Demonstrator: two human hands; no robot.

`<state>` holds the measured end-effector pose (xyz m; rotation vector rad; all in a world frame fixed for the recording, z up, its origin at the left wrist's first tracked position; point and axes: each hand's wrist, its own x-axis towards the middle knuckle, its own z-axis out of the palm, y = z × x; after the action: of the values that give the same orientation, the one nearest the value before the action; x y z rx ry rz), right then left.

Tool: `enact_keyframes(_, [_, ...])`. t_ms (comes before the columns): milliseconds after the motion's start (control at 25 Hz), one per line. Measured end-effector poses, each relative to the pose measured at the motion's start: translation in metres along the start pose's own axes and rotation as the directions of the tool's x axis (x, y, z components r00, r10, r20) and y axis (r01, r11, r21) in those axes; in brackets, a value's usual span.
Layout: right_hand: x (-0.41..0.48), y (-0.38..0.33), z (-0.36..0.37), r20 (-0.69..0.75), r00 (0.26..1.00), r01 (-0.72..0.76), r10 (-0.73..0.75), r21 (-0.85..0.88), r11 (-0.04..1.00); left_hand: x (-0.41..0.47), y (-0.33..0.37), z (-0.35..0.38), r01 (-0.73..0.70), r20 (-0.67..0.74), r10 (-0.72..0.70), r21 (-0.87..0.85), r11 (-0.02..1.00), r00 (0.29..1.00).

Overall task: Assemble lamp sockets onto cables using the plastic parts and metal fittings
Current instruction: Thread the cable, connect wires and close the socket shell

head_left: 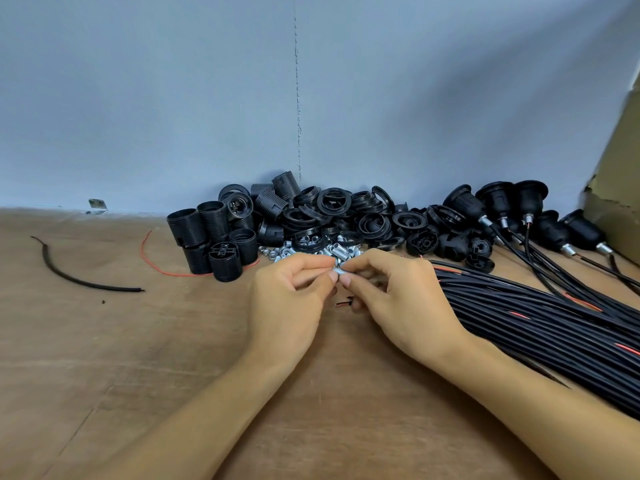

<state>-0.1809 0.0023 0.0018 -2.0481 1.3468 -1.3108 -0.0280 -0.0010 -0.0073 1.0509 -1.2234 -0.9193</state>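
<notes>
Right now both hands pinch one small metal tube [338, 270] together, left hand [291, 299] and right hand [391, 299] fingertips meeting above the table [138, 341].

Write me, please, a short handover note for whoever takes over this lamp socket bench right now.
Left hand and right hand both pinch one metal fitting above the table. A cable end shows beneath the right hand.
Plastic parts and loose fittings heap at the back; cable bundle right.
Several finished sockets lie back right. Many cables left.
</notes>
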Motion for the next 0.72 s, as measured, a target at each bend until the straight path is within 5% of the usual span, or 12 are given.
enact_keyframes(160, [0.004, -0.004, -0.003, 0.030, 0.989, -0.146, 0.144, 0.308, 0.940, 0.002, 0.005, -0.005, -0.133, 0.020, 0.133, 0.058, 0.989, 0.991])
enact_keyframes(400, [0.009, -0.001, -0.016, 0.134, 0.987, -0.119, 0.083, 0.287, 0.951, 0.011, 0.006, -0.014, 0.143, 0.198, -0.105, -0.188, 0.972, 0.975])
enact_keyframes(720, [0.006, -0.002, -0.008, 0.040, 0.989, -0.148, 0.143, 0.256, 0.955, 0.012, -0.001, -0.012, 0.141, 0.175, -0.110, -0.177, 0.974, 0.978])
